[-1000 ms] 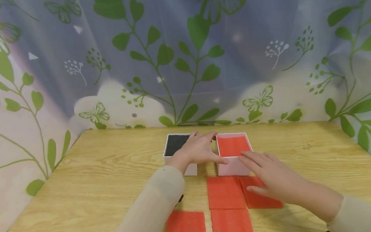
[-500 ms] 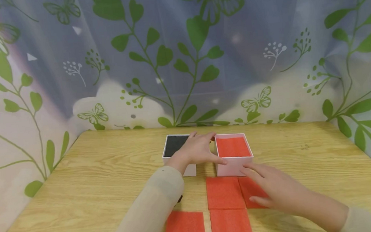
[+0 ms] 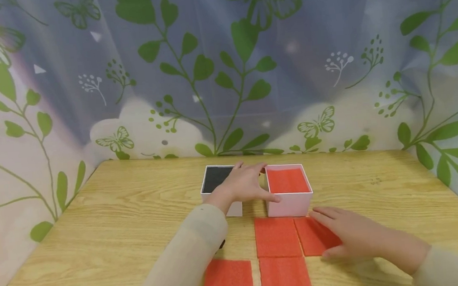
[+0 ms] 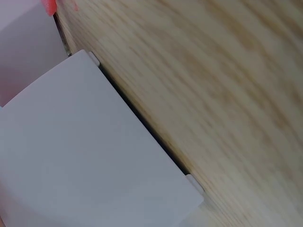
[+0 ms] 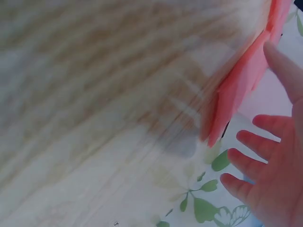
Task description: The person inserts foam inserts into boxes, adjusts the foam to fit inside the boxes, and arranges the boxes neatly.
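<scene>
My left hand point(image 3: 245, 182) spans the near-left side of a pink-white open box point(image 3: 290, 205); its thumb lies at the front face and its fingertips at the back corner. A stack of red squares point(image 3: 287, 181) fills this box. Left of it, partly behind the same hand, stands another white box point(image 3: 235, 209) holding black sheets point(image 3: 216, 178). My right hand point(image 3: 355, 234), fingers extended and thumb apart, is over the right end of a red square point(image 3: 315, 235), with nothing in its grasp. In the right wrist view its fingers point(image 5: 246, 163) are spread.
More red squares lie on the wooden table point(image 3: 129, 215): one point(image 3: 277, 237) before the box, another point(image 3: 286, 279) below it, a third point(image 3: 228, 283) to the left. A leaf-patterned curtain point(image 3: 222, 71) hangs behind the table's far edge.
My right hand has moved from the front rim of the red-filled box down and right, over the square on the table. The left hand and both boxes have stayed in place.
</scene>
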Available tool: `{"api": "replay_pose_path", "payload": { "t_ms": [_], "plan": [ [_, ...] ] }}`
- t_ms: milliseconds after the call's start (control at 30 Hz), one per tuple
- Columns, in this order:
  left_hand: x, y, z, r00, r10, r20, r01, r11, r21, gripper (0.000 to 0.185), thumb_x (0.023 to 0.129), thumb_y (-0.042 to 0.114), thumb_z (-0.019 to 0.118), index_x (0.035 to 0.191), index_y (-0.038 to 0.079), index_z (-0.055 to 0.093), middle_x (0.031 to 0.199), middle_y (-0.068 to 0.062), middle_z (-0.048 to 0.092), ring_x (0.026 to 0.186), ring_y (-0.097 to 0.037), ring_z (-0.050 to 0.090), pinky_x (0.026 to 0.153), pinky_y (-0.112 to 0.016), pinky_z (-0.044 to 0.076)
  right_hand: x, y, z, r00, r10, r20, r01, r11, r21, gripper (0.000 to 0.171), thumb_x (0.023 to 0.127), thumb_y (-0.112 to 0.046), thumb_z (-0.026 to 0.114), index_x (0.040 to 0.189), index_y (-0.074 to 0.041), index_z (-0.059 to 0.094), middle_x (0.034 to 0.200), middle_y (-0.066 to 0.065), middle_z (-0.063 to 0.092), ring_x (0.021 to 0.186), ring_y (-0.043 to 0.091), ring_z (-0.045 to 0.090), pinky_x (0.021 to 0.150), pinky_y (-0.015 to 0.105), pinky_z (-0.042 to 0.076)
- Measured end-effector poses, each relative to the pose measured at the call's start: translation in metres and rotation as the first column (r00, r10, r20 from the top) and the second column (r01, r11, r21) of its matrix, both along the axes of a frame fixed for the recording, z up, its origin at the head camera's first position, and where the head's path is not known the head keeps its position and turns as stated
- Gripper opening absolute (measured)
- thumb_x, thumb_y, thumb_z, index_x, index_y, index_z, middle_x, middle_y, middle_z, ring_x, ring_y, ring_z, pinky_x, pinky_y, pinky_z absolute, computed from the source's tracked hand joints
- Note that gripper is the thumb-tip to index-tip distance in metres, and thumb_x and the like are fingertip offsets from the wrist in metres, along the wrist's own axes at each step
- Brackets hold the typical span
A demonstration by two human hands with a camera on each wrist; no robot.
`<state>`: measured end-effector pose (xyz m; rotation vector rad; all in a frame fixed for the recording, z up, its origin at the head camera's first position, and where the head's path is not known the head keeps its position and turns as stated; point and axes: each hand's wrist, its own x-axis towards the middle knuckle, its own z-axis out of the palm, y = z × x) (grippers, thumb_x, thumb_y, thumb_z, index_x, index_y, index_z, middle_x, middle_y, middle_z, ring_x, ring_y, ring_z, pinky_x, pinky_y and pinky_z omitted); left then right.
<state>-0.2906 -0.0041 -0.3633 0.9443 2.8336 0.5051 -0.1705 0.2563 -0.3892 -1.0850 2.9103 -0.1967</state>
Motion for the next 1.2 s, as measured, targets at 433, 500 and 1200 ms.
{"api": "replay_pose_path", "payload": {
  "t_ms": [433,500,1200],
  "plan": [
    [-0.002,0.000,0.001,1.000,0.004,0.000,-0.004,1.000,-0.011,0.103,0.068,0.069,0.066,0.147,0.015,0.029,0.133,0.005,0.051,0.122,-0.012,0.047,0.113,-0.041,0.003,-0.011,-0.005,0.002,0.982,-0.047,0.182,0.039,0.998,0.050,0.088,0.073,-0.053,0.072,0.137,0.000,0.043,0.135,0.020,0.045,0.119,0.041,0.045,0.094,0.056,0.038],
    [-0.001,0.000,0.002,1.000,0.006,0.003,-0.006,1.000,-0.015,0.103,0.067,0.070,0.066,0.147,0.016,0.029,0.133,0.006,0.051,0.121,-0.012,0.047,0.113,-0.040,0.003,-0.011,-0.005,0.002,0.980,-0.050,0.190,0.040,0.998,0.056,0.085,0.074,-0.051,0.073,0.137,-0.002,0.043,0.134,0.019,0.046,0.119,0.040,0.045,0.094,0.055,0.038],
    [0.001,0.001,0.000,1.000,0.009,0.008,-0.009,1.000,-0.019,0.101,0.068,0.069,0.066,0.147,0.017,0.029,0.132,0.005,0.051,0.123,-0.013,0.045,0.113,-0.041,0.003,-0.005,0.000,0.022,0.999,0.012,0.048,-0.014,0.999,0.040,0.085,0.077,-0.057,0.066,0.142,-0.009,0.039,0.132,0.013,0.047,0.119,0.034,0.045,0.099,0.062,0.028]
  ]
}}
